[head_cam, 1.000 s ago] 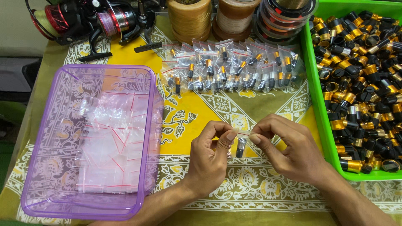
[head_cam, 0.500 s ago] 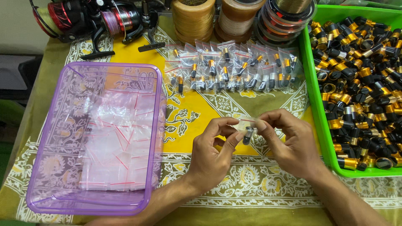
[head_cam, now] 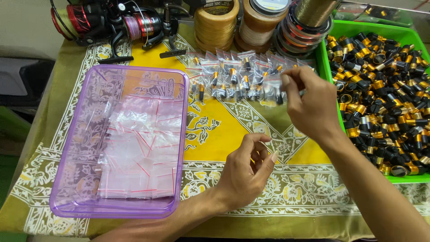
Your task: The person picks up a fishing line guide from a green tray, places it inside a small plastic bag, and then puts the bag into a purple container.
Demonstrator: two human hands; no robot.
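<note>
My right hand [head_cam: 309,103] is raised over the row of filled small plastic bags [head_cam: 233,80], pinching one small clear bag [head_cam: 274,86] with a dark metal part inside. My left hand [head_cam: 246,172] rests lower on the yellow patterned cloth [head_cam: 224,130], fingers loosely curled and holding nothing. A purple clear tray [head_cam: 67,179] at the left holds a pile of empty zip bags [head_cam: 139,148] with red strips. The green bin [head_cam: 329,76] at the right is full of black and gold metal parts [head_cam: 385,98].
Fishing reels [head_cam: 112,24] lie at the back left. Spools of line [head_cam: 251,22] stand at the back middle. The table's left edge drops off beside a grey object [head_cam: 18,80].
The hands have parted. My right hand moved up and away with the small bag to the row of filled bags. My left hand let go and stayed low on the cloth.
</note>
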